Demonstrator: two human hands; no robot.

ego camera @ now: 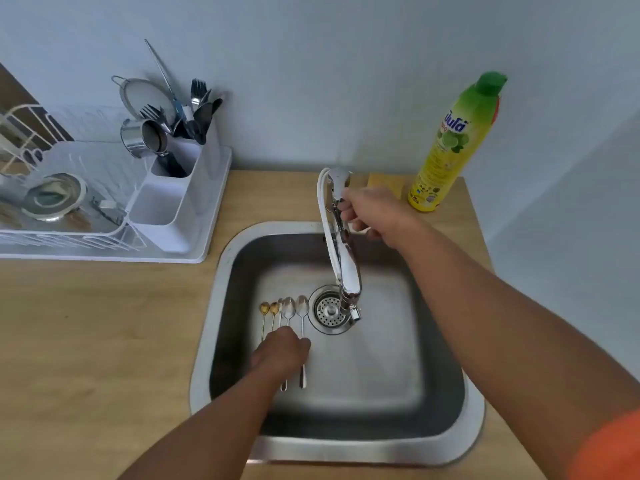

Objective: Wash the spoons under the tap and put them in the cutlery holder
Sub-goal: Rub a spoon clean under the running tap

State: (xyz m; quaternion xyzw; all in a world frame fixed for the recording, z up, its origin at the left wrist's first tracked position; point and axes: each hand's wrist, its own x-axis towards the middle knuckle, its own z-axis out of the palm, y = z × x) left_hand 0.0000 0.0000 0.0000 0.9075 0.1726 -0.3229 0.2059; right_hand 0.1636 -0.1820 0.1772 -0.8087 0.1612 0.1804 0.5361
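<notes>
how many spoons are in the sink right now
5 show: two gold spoons leftmost, then three silver spoons beside the drain. Left hand covers their handles, so more may hide.

I see five spoons lying side by side on the sink floor, bowls toward the drain end, handles toward me — two small gold ones on the left, three silver ones on the right. The chrome tap reaches out over the basin, spout above the strainer. The white cutlery holder stands upright in the rack's corner — back compartments hold utensils.
</notes>
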